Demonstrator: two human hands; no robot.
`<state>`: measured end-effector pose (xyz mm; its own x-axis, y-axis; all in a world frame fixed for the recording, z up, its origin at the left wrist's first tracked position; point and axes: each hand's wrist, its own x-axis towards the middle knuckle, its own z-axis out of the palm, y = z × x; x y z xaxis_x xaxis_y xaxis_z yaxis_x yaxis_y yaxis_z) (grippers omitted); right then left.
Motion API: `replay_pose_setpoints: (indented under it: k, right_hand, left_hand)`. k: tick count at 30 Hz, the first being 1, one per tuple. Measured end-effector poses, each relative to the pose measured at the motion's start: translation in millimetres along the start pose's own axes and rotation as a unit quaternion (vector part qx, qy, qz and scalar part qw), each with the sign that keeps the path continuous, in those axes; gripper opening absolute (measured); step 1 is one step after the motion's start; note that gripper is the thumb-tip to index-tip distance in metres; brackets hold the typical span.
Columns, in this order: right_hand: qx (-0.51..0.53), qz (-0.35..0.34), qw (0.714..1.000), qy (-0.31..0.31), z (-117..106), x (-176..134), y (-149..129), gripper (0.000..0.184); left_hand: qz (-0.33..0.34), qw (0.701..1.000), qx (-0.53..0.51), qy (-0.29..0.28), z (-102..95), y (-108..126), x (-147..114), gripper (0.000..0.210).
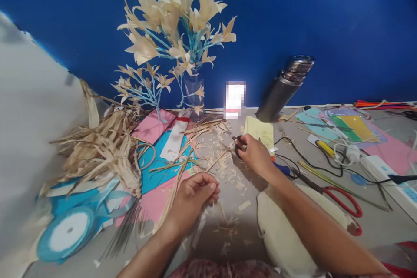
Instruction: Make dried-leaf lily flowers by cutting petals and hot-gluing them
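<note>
Logged from my remote seat through the head view: one right hand (257, 154), fingers clamped on the handles of small black-handled scissors (239, 140), which sit just above the surface's scatter, blades pointing forward and leftward. One left hand (193, 195), fingers curled together, thumb against forefinger; whether a sliver is pinched there, I cannot tell. Between and beyond the hands, pale husk scraps (224, 165), loose on the grey surface (243, 184). Left side: one heap of dry husks (97, 147); one blue ribbon spool (61, 226); one bundle of thin wires (124, 230). Rear: cream flowers (166, 17) on blue stems, in a clear vase (194, 89); one dark flask (278, 95) behind a yellow pad (260, 132). Right side: one pair of red-handled scissors (357, 208), lying beyond my right forearm.
</note>
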<state>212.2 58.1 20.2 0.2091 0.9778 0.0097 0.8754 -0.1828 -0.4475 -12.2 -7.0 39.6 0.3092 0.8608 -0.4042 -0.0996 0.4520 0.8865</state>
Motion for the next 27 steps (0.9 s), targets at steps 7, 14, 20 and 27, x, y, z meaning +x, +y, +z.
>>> replay_pose_setpoints:
  k: [7,14,20,27]
  right_hand:
    - [-0.105,0.006,0.994,-0.034,17,13,-16,0.017]
    - [0.040,0.016,0.999,-0.013,24,9,-10,0.005]
    - [0.488,0.066,0.867,-0.076,-15,-25,-27,0.028]
    - [0.522,0.039,0.840,-0.143,-21,-66,-48,0.029]
  left_hand:
    - [-0.003,0.999,-0.032,-0.023,-13.2,-5,2,0.032]
    - [-0.015,0.999,-0.025,-0.043,-14.3,-9,4,0.029]
    - [0.002,0.999,-0.034,0.000,-3.7,0,7,0.025]
    - [0.059,0.994,-0.087,0.019,16.9,7,-5,0.030]
